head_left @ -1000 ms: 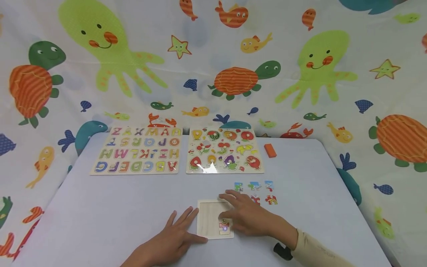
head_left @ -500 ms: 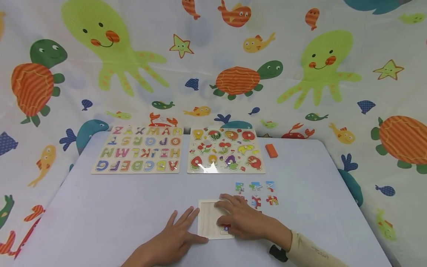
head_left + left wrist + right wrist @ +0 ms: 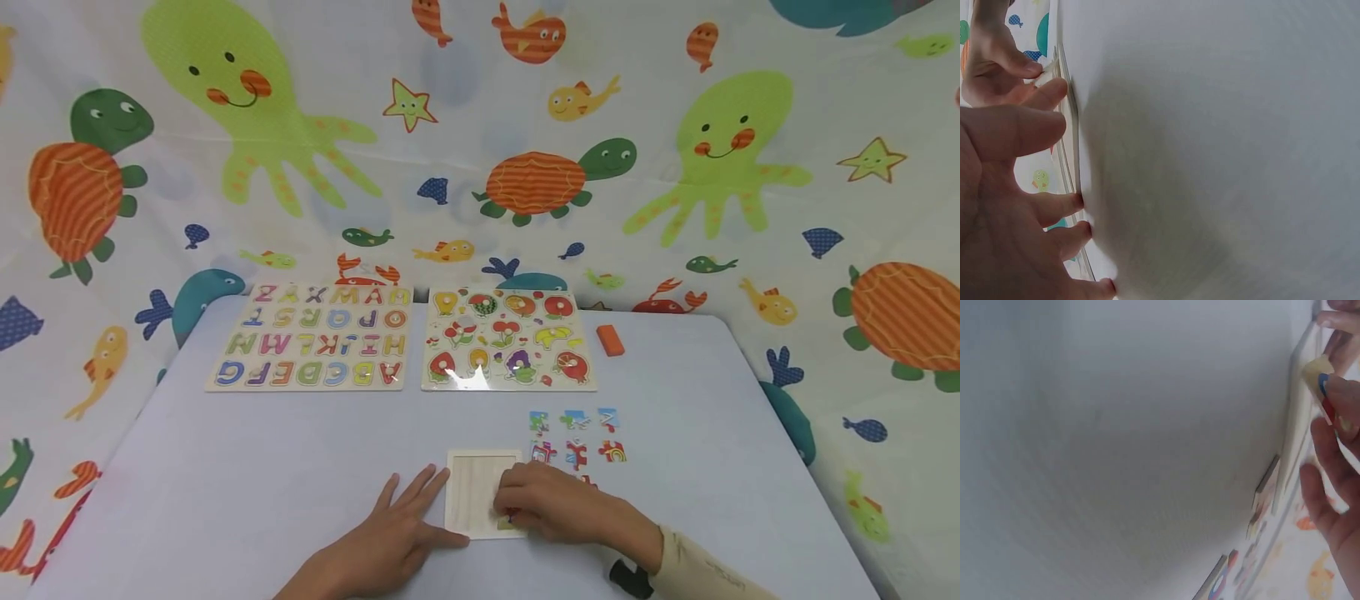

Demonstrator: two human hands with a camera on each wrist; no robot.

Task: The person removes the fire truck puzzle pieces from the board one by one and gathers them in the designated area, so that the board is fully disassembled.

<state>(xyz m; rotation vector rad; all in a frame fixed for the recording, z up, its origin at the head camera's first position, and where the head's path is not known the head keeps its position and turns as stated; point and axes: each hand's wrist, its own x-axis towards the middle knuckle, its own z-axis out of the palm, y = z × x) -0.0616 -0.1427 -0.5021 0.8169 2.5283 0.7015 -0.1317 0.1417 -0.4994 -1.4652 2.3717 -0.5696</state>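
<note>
A shallow square wooden puzzle tray (image 3: 471, 496) lies on the table in the head view. My left hand (image 3: 382, 533), fingers spread and straight, touches its left edge and near left corner; the left wrist view shows those fingertips along the tray's side. Over the tray's right part, my right hand (image 3: 555, 504) pinches a jigsaw piece (image 3: 1317, 378) between thumb and fingers. The right wrist view shows this piece tilted, with bare wood and blue and red print. In the head view the fingers hide most of it. Several loose jigsaw pieces (image 3: 575, 419) lie beyond the right hand.
Along the table's back lie an alphabet board (image 3: 307, 337) and a fruit board (image 3: 508, 340). An orange block (image 3: 610, 339) sits right of them. A black object (image 3: 632, 578) shows beneath the right wrist. Behind hangs a sea-animal cloth (image 3: 450, 125).
My right hand's fingers have drawn together from a spread pose over the tray, and the jigsaw piece at the tray's near right corner is now pinched and tilted. My left hand stays put.
</note>
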